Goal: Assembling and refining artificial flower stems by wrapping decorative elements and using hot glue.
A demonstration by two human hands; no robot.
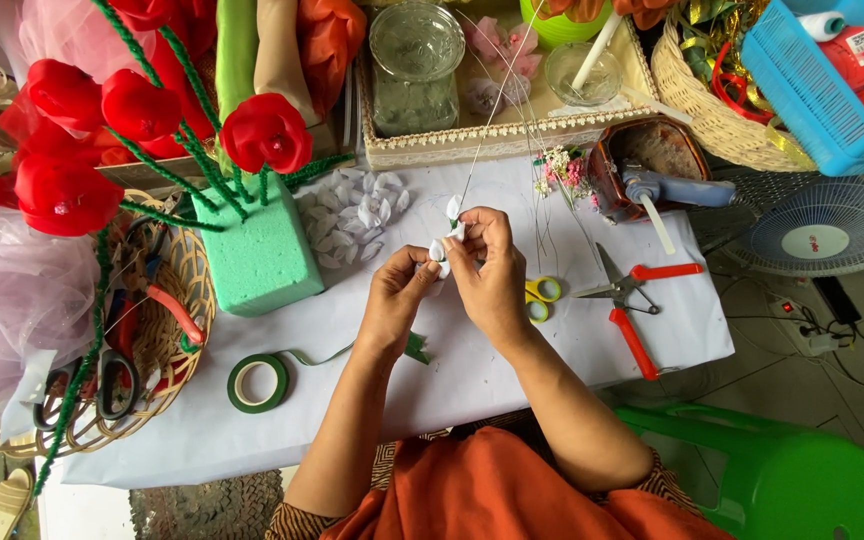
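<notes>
Both hands meet over the middle of a white-covered table [252, 420]. My left hand [399, 295] and my right hand [493, 268] pinch small white fabric petals [449, 232] onto a thin wire stem [492, 120] that rises toward the far side. A strip of green floral tape [324, 353] trails from under my left hand to a green tape roll [257, 383]. A pile of loose white petals [354, 212] lies just beyond the hands, beside a green foam block [257, 262] holding red fabric flowers [265, 131] on green stems.
Yellow-handled scissors [541, 296] and red-handled pliers [635, 300] lie right of the hands, a glue gun [674, 188] beyond them. A wicker basket [167, 385] of tools sits left. A lace-edged tray [482, 140] with a glass jar [416, 60], a blue basket [822, 110], a fan [832, 232] and a green chair [792, 480] surround the table.
</notes>
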